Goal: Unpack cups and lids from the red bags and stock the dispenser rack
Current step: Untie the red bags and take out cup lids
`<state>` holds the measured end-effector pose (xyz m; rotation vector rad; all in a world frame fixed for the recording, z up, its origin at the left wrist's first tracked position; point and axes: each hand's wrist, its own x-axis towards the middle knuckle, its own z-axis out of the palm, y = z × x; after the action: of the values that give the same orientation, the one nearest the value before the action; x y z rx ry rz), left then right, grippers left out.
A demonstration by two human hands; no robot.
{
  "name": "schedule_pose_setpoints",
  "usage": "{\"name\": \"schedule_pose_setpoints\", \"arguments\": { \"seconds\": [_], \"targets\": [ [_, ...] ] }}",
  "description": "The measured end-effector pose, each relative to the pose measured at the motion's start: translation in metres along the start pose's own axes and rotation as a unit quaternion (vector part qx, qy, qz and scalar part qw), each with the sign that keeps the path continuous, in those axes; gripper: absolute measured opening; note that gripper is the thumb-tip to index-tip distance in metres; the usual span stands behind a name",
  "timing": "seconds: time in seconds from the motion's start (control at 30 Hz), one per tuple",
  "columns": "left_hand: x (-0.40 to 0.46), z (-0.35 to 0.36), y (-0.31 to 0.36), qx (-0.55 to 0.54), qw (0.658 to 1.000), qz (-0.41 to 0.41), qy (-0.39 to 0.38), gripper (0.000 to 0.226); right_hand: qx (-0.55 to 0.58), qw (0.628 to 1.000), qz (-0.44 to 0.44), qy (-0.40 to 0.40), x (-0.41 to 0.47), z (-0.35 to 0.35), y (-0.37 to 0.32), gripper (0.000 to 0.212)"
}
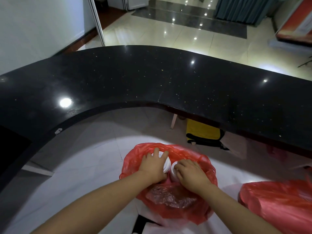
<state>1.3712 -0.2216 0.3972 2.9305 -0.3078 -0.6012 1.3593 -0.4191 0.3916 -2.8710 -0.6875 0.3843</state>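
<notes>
An open red plastic bag [135, 159] sits on the floor below me, behind the curved counter. Inside it stand two white stacks of cups. My left hand [154, 166] is wrapped around the left stack of cups [167, 163]. My right hand [190, 174] grips the right stack of cups [173, 173] from above. Crumpled clear plastic wrap [168, 196] lies in the near part of the bag. A second red bag [276, 206] lies closed at the right on the floor. No dispenser rack is in view.
A curved black stone counter [152, 78] arcs across the view above the bags. A yellow and black bag [204, 132] rests under the counter. Pale floor tiles [81, 166] surround the red bags.
</notes>
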Motion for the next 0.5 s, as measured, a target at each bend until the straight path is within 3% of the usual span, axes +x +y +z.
{"name": "schedule_pose_setpoints", "arguments": {
  "seconds": [0.07,0.17,0.33,0.4,0.5],
  "targets": [
    [-0.009,-0.012,-0.003,-0.021,0.999,0.023,0.023,0.087,0.026,0.999,0.016,0.008,0.003,-0.011,-0.003,0.028],
    [-0.023,-0.023,-0.006,-0.092,0.994,0.041,0.040,0.084,0.205,0.977,0.039,0.042,0.002,-0.035,-0.016,0.028],
    [-0.035,-0.031,-0.011,-0.178,0.981,0.049,0.056,0.085,0.436,0.891,0.122,-0.026,-0.004,-0.063,-0.045,0.025],
    [-0.038,-0.030,-0.008,-0.184,0.980,0.051,0.062,0.087,0.503,0.846,0.164,-0.071,-0.006,-0.066,-0.054,0.033],
    [-0.047,-0.025,-0.001,-0.197,0.976,0.057,0.072,0.088,0.606,0.763,0.215,-0.065,-0.014,-0.061,-0.066,0.045]
  ]
}}
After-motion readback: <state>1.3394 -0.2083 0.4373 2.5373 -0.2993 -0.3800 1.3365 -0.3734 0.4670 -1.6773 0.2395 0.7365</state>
